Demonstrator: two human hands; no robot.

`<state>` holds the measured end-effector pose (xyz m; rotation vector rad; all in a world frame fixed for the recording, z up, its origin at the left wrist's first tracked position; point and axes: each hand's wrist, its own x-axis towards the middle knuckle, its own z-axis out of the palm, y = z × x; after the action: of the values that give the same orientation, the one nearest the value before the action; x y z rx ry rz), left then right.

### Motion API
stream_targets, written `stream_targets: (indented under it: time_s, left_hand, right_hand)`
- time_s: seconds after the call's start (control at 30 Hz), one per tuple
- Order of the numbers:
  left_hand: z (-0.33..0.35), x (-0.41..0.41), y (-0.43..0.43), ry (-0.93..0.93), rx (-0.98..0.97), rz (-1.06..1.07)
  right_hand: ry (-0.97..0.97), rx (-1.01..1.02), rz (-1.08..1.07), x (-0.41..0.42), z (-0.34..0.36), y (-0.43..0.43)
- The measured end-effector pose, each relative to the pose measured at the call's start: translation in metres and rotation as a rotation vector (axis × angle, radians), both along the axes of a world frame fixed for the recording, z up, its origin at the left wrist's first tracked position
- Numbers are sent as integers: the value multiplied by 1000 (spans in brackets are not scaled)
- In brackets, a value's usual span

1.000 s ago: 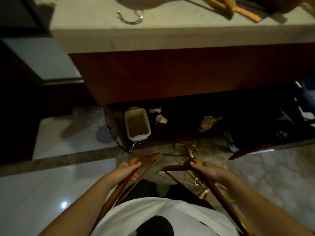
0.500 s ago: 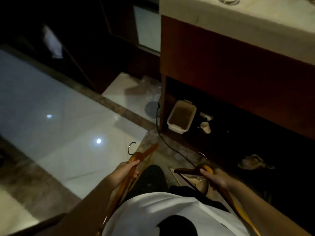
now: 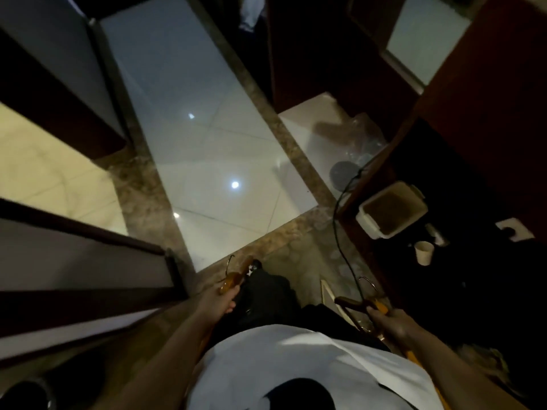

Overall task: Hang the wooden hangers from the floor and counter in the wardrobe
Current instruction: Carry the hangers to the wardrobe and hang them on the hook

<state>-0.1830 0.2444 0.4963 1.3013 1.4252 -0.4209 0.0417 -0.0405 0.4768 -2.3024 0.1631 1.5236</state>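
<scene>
My left hand (image 3: 217, 300) grips a wooden hanger (image 3: 233, 279) near its neck, the metal hook pointing up and away over the floor. My right hand (image 3: 390, 319) grips one or more wooden hangers (image 3: 355, 304) at the lower right, a wire hook rising above them. Both hangers' lower arms run back beside my body and are mostly hidden. The wardrobe rail is out of view.
The glossy white tiled floor (image 3: 207, 149) stretches ahead between brown stone strips. Dark wooden panels (image 3: 74, 261) stand at the left. At the right, under the counter, sit a white tub (image 3: 390, 211), a paper cup (image 3: 424, 252) and a black cable (image 3: 340, 232).
The view has swung left, away from the counter toward the open floor and dark panels. Both hands keep holding their hangers and have dropped lower and wider apart in the frame.
</scene>
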Motion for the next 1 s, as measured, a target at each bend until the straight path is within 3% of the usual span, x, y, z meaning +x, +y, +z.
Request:
stream_targets:
  time_s: [0.27,0.73,1.0]
  left_hand:
    - [14,-42,20,-86,-23,299]
    - [2,-85,149,-103,-62,260]
    - [-7,-62,206,-61,-97,331]
  right_hand:
    - [42,-21,163,4,-3,89]
    - [-30,187,478,10,28,362]
    - [-79,294,565,41,34,484]
